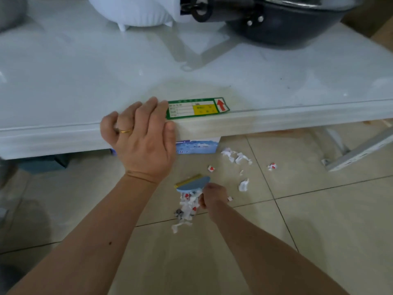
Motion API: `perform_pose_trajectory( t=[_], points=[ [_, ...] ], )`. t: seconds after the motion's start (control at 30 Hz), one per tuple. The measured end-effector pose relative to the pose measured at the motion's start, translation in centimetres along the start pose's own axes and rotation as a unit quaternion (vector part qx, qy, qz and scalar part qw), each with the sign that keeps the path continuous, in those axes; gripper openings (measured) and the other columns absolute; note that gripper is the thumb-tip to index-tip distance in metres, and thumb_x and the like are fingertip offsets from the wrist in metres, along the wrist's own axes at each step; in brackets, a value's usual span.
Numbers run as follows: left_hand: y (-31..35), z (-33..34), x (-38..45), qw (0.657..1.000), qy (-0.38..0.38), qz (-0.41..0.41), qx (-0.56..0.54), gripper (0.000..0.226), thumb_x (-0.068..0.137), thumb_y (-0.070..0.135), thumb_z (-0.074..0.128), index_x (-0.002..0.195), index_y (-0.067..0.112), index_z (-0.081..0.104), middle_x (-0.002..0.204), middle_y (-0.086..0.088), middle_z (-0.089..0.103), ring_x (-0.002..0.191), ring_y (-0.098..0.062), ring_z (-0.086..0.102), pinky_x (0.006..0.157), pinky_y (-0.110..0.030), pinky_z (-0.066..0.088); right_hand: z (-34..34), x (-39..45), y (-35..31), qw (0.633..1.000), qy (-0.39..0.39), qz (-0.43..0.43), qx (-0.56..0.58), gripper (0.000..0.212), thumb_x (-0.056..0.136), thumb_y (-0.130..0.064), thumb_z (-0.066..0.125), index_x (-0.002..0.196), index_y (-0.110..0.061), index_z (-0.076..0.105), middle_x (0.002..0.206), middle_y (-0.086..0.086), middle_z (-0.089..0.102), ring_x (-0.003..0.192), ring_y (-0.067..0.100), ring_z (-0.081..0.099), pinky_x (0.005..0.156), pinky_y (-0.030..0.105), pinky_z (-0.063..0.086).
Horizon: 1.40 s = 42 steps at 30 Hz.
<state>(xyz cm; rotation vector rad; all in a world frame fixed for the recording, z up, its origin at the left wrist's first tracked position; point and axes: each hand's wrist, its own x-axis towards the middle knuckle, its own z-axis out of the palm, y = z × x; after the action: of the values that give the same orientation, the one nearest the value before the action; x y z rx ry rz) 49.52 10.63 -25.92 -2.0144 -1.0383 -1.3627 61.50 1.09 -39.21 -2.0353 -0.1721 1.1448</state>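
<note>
My left hand (138, 141) grips the front edge of the white table (276, 122), fingers on top and thumb against the front face, a gold ring on one finger. Down by the tiled floor, my right hand (212, 198) is curled around a small blue half-round tool with a yellow strip (192, 184). Right beneath the tool lies a pile of torn white paper scraps with red marks (187, 207). More scraps (237, 156) are scattered on the tiles to the right of the pile.
A green and yellow sticker with a red arrow (197, 108) sits at the table edge beside my left hand. A dark wok (287, 22) and a white bag (136, 11) stand at the back. Under the table are a blue-white box (197, 146) and a metal rail (359, 150).
</note>
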Motion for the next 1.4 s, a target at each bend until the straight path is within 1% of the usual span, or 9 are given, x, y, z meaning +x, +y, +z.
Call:
perform_pose_trajectory(
  t=[0.17,0.37,0.5,0.57,0.63,0.8,0.97,1.1,1.4],
  points=[
    [3.2,-0.8,0.5,0.998,-0.04,-0.004,-0.056,0.034,0.095,0.02,0.037,0.112,0.011,0.064,0.114,-0.004,0.068,0.109,-0.021,0.051,0.104,-0.044,0.019,-1.1,-0.9,-0.5,0.993,-0.021,-0.057,0.102,0.02,0.092,0.001,0.046,0.079,-0.008,0.056,0.056,0.006,0.047,0.044,0.017,0.042,0.044,0.024,0.038],
    [9.1,0.2,2.9,0.995,-0.062,0.044,-0.058,0.036,0.095,0.024,0.038,0.118,0.013,0.063,0.12,-0.001,0.067,0.115,-0.02,0.053,0.104,-0.052,0.02,-4.9,-0.2,-2.4,0.987,-0.024,-0.156,-0.02,0.022,0.087,0.005,0.048,0.091,-0.014,0.06,0.061,0.001,0.053,0.053,0.014,0.049,0.05,0.021,0.042],
    [10.1,1.5,2.7,0.997,-0.061,0.043,-0.012,0.035,0.097,0.028,0.038,0.115,0.014,0.065,0.114,0.001,0.069,0.113,-0.019,0.049,0.105,-0.05,0.018,-7.8,2.0,-3.1,0.985,0.007,-0.174,-0.012,0.022,0.092,-0.004,0.045,0.106,-0.005,0.063,0.079,0.009,0.061,0.064,0.018,0.054,0.066,0.03,0.052],
    [9.8,2.0,2.2,0.997,-0.054,0.047,-0.014,0.034,0.098,0.028,0.037,0.112,0.014,0.065,0.109,0.001,0.07,0.109,-0.019,0.046,0.105,-0.047,0.017,-9.0,3.3,-3.2,0.977,0.041,-0.191,-0.084,0.032,0.095,-0.016,0.043,0.12,-0.005,0.061,0.102,0.017,0.067,0.083,0.023,0.06,0.086,0.042,0.055],
    [9.7,2.5,1.9,0.998,-0.038,0.054,-0.021,0.033,0.098,0.028,0.037,0.11,0.013,0.064,0.106,0.0,0.071,0.102,-0.018,0.046,0.1,-0.043,0.022,-10.1,4.2,-3.5,0.964,0.082,-0.2,-0.156,0.037,0.097,-0.023,0.041,0.126,-0.009,0.059,0.117,0.018,0.067,0.101,0.03,0.064,0.096,0.044,0.051],
    [10.2,3.3,1.6,0.998,0.02,0.053,-0.015,0.033,0.095,0.026,0.039,0.102,0.016,0.069,0.101,0.002,0.073,0.089,-0.017,0.048,0.08,-0.035,0.03,-10.7,7.2,-4.7,0.948,0.137,-0.189,-0.218,0.038,0.1,-0.025,0.036,0.127,-0.01,0.058,0.125,0.022,0.063,0.116,0.037,0.059,0.094,0.036,0.046],
    [10.2,3.8,1.6,0.997,0.046,0.059,0.003,0.038,0.094,0.029,0.036,0.099,0.018,0.072,0.097,0.003,0.074,0.088,-0.017,0.047,0.078,-0.036,0.031,-9.2,9.9,-5.5,0.957,0.148,-0.162,-0.188,0.036,0.099,-0.022,0.039,0.125,-0.008,0.059,0.126,0.023,0.062,0.118,0.036,0.057,0.096,0.036,0.045],
    [10.3,3.9,1.5,0.997,0.051,0.062,-0.002,0.041,0.095,0.029,0.034,0.097,0.018,0.073,0.095,0.002,0.074,0.088,-0.017,0.046,0.078,-0.035,0.03,-8.0,10.7,-5.7,0.953,0.125,-0.143,-0.235,0.038,0.099,-0.026,0.041,0.123,-0.005,0.061,0.127,0.021,0.062,0.119,0.036,0.057,0.096,0.036,0.045],
    [10.3,3.3,1.5,0.999,0.011,0.05,-0.002,0.039,0.095,0.03,0.035,0.103,0.018,0.071,0.1,0.003,0.073,0.091,-0.016,0.046,0.08,-0.035,0.03,-6.0,3.8,-0.3,0.936,0.062,-0.145,-0.316,0.037,0.1,-0.029,0.035,0.123,-0.012,0.057,0.127,0.016,0.063,0.119,0.033,0.058,0.095,0.038,0.046]
  ],
)
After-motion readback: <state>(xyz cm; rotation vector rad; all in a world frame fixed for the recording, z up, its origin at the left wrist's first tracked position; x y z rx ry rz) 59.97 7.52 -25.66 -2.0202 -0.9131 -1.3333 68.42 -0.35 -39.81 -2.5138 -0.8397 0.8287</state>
